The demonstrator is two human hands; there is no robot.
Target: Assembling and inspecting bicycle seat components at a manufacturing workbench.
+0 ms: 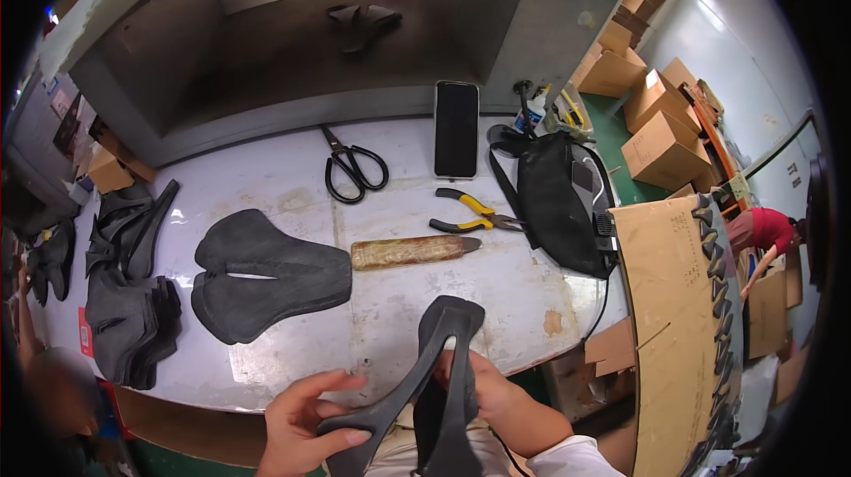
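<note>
Close to my body, over the table's front edge, is a black forked piece (448,326) that looks like a bicycle saddle part, its joined nose pointing away from me. My left hand (306,424) grips its left wing, with the thumb on top and the index finger stretched out. From the right side my right hand (492,393) holds it near the nose, its fingers partly hidden behind the piece. Flat on the table lies a black saddle-shaped pad (292,277) with a slot down its middle. Touching its narrow end is a tape-wrapped knife (408,253).
Beyond are black scissors (355,171), a phone (456,131), yellow-handled pliers (479,213) and a black bag (558,202). Stacked black pads (133,326) stand left. A grey open-fronted box (292,69) holds another black piece (363,23). Right are cardboard (665,326) and a person (769,233).
</note>
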